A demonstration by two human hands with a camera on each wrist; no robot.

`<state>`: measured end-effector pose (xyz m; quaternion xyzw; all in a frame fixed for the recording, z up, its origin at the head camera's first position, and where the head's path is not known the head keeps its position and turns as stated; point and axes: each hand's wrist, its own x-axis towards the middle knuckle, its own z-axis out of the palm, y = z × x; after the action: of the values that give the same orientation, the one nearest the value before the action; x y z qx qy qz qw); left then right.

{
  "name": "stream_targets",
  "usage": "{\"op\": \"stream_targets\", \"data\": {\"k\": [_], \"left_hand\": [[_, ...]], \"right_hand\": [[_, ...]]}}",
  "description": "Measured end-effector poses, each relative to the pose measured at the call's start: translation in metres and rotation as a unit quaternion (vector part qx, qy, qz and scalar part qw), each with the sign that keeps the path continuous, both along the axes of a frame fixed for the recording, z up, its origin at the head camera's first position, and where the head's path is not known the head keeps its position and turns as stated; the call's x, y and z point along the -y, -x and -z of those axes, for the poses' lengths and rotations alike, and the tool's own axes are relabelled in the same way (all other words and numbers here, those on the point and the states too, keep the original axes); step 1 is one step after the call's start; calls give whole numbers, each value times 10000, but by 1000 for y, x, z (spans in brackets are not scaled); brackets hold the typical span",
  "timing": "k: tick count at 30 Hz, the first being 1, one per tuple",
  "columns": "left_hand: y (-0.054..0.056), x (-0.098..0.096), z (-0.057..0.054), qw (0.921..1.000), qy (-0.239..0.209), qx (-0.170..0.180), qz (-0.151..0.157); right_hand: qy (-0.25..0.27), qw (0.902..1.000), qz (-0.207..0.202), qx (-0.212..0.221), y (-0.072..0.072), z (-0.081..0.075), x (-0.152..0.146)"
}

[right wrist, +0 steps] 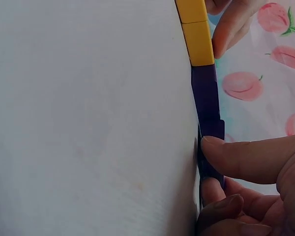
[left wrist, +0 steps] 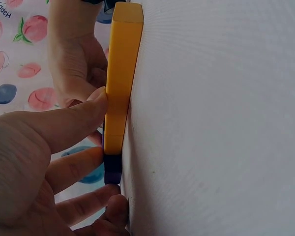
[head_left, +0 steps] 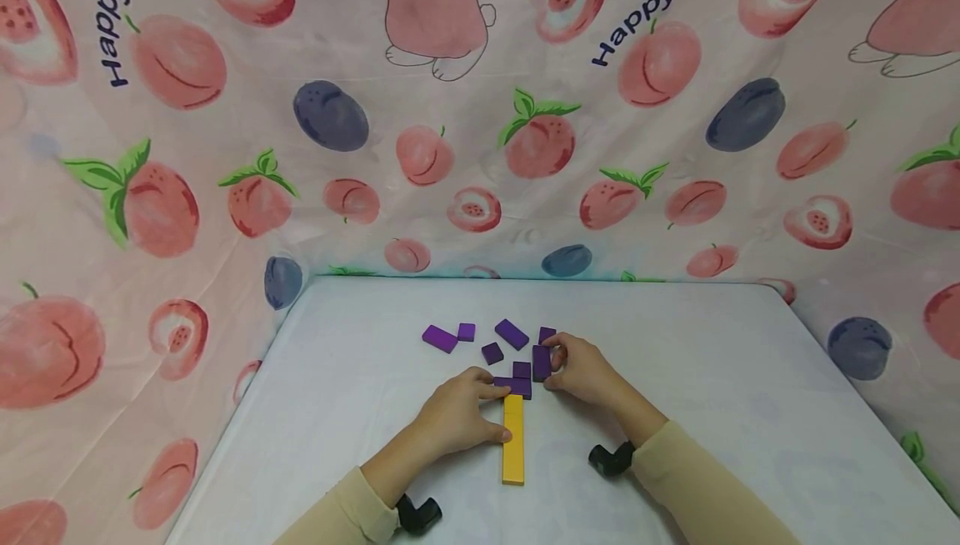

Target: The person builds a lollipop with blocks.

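On the white table, a yellow strip of blocks [head_left: 513, 455] points away from me, with purple blocks [head_left: 521, 387] joined at its far end. My left hand [head_left: 453, 416] lies along its left side. Its thumb touches the yellow strip and its index finger touches the purple block; in the left wrist view these fingers [left wrist: 73, 169] are extended. With thumb and fingers, my right hand [head_left: 588, 374] pinches an oblong purple block [head_left: 542, 363] to the right of the small purple square [head_left: 522, 369]. In the right wrist view the thumb [right wrist: 236, 156] partly hides that block.
Loose purple blocks lie beyond the hands: an oblong [head_left: 440, 339], a small square [head_left: 467, 332], another oblong [head_left: 512, 334] and a small dark square [head_left: 492, 352]. One more purple block [head_left: 547, 333] sits just behind the right fingertips. A fruit-patterned cloth [head_left: 472, 153] hangs behind the table.
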<state>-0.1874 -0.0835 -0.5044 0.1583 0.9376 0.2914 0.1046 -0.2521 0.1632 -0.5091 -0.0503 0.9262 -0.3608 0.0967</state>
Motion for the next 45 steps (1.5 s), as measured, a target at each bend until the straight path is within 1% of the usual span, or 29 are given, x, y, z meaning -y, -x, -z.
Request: {"op": "stream_targets", "data": {"k": [12, 19, 34, 45], "left_hand": [[0, -1, -1, 10000, -27, -16, 3], [-1, -2, -2, 10000, -33, -37, 4], [-2, -2, -3, 10000, 1, -45, 63], [-2, -2, 0, 9998, 126, -120, 109]], "right_hand": [[-26, 10000, 12, -64, 0, 2, 1], [-63, 10000, 50, -32, 2, 4, 1], [-124, 9998, -93, -91, 4, 8, 0], [-17, 10000, -52, -72, 4, 9, -1]]}}
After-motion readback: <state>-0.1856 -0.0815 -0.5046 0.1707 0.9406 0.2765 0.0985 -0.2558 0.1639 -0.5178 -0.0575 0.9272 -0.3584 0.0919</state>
